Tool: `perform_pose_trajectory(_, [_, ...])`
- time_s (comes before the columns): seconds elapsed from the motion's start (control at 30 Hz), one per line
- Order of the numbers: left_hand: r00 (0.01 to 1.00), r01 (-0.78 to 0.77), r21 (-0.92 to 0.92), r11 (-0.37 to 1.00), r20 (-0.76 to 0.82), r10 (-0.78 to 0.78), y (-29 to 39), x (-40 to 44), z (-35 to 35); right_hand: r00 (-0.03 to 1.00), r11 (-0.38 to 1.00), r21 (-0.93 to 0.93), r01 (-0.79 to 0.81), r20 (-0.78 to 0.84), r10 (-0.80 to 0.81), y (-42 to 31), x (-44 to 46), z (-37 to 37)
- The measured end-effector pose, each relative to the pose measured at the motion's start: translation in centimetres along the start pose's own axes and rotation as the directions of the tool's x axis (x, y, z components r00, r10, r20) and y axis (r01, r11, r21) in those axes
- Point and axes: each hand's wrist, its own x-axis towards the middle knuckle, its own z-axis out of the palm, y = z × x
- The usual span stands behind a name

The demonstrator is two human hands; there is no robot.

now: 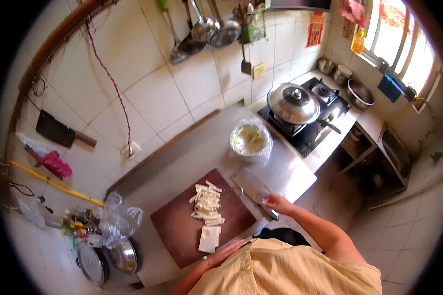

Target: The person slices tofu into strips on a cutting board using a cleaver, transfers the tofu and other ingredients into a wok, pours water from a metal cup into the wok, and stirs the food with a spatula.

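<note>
A reddish-brown cutting board (172, 226) lies on the steel counter. On it is a pile of white food strips (207, 202), with uncut white slabs (209, 239) at the near end; their kind is unclear. My left hand (226, 251) lies with fingers stretched out along the board's near edge, beside the slabs. Right of the board, a cleaver (251, 184) rests flat on the counter, its handle end toward me. My right hand (277, 203) is at the right side of this cleaver, fingers pinched together; what is between them I cannot make out.
A plastic-lined bowl (251, 140) with greenish scraps stands behind the cleaver. A lidded wok (294, 103) sits on the gas stove (325, 115). Ladles (205, 29) and another cleaver (59, 129) hang on the wall. Pot lids (123, 255) stand at the left.
</note>
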Motion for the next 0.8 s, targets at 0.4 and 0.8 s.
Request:
perform_pose_trajectory(0.4, [0.764, 0.055, 0.404, 0.913, -0.606, 0.222, 15.3, 18.0, -3.8, 0.850, 0.997, 0.003, -0.080, -0.522, 0.069, 0.6, -17.1, -20.9])
perform_pose_trajectory(0.8, [0.063, 0.081, 0.757, 0.648, -0.653, 0.755, 47.5, 26.9, -16.1, 0.701, 0.966, 0.257, -0.023, -0.685, 0.199, 5.7, -25.8, -38.2])
